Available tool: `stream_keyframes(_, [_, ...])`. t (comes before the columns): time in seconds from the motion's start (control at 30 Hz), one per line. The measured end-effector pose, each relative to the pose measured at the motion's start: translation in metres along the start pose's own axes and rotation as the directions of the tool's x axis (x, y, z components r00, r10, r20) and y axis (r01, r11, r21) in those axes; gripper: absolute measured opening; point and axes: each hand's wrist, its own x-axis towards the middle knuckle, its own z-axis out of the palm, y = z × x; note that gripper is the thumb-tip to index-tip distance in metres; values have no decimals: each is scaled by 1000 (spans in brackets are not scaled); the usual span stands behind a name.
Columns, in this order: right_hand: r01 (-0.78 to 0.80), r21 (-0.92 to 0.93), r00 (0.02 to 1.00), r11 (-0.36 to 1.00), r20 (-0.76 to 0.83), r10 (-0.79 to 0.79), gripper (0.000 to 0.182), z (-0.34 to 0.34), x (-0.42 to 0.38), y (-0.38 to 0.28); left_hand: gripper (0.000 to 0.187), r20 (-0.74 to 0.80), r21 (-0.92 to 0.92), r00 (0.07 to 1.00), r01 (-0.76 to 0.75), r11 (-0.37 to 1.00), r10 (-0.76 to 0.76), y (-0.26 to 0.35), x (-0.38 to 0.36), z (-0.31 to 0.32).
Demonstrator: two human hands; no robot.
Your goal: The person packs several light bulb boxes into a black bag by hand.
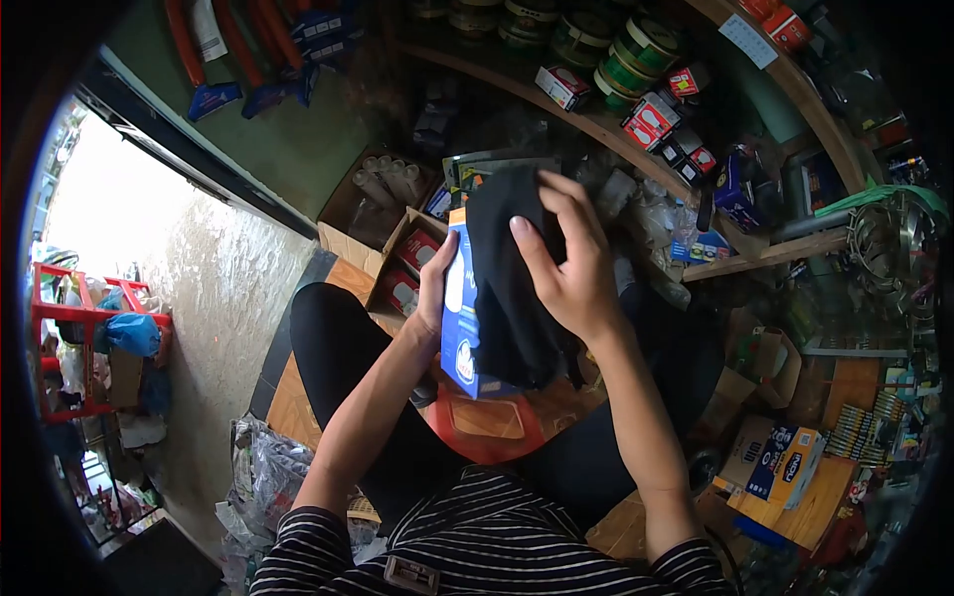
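Note:
A blue box (461,333) with white print and an orange top edge is held upright in front of me, above my lap. My left hand (432,283) grips its left side, with the thumb along the edge. Over the box's right part hangs a black cloth (507,288), covering most of its front. My right hand (571,253) is closed on the cloth near its top, thumb and fingers pressing it against the box. The box's far side and the fingertips behind it are hidden.
Below the box is a red plastic stool (487,422). Cardboard cartons with red boxes (405,288) stand beyond my left knee. Shelves (596,124) with green-labelled rolls and bulb boxes curve along the back right. An orange-and-blue carton (780,462) lies at right; a red rack (75,328) stands far left.

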Motion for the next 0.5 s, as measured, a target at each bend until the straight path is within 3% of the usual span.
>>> stream_keyframes(0.07, [35, -68, 999, 997, -22, -36, 45, 9, -4, 7, 63, 27, -36, 1000, 3, 999, -3, -3, 2, -7])
stream_keyframes(0.13, [90, -197, 982, 976, 181, -54, 61, 10, -11, 7, 63, 68, -143, 998, 15, 990, -5, -2, 3, -5])
stream_keyframes(0.23, [104, -137, 929, 985, 368, -46, 76, 25, -22, -4, 63, 17, -124, 997, -79, 989, 82, 9, 0, 3])
stream_keyframes(0.33, [146, 12, 862, 989, 490, -133, 68, 29, -34, -21, 75, 75, -134, 996, -39, 990, 49, 25, 1, -9])
stream_keyframes(0.37, [159, 30, 860, 987, 486, -153, 60, 31, -37, -23, 81, -70, -66, 996, -56, 996, 51, 28, 3, -14])
stream_keyframes(0.4, [176, 10, 858, 984, 488, -159, 57, 30, -36, -22, 82, -67, -59, 997, -37, 998, 33, 30, 2, -8])
stream_keyframes(0.47, [208, -33, 855, 978, 492, -165, 52, 27, -29, -16, 69, 81, -114, 997, 14, 993, -5, 30, -10, 5])
stream_keyframes(0.5, [202, -82, 882, 976, 449, -145, 47, 24, -25, -11, 64, 46, 75, 992, -117, 990, 114, 21, -4, -2])
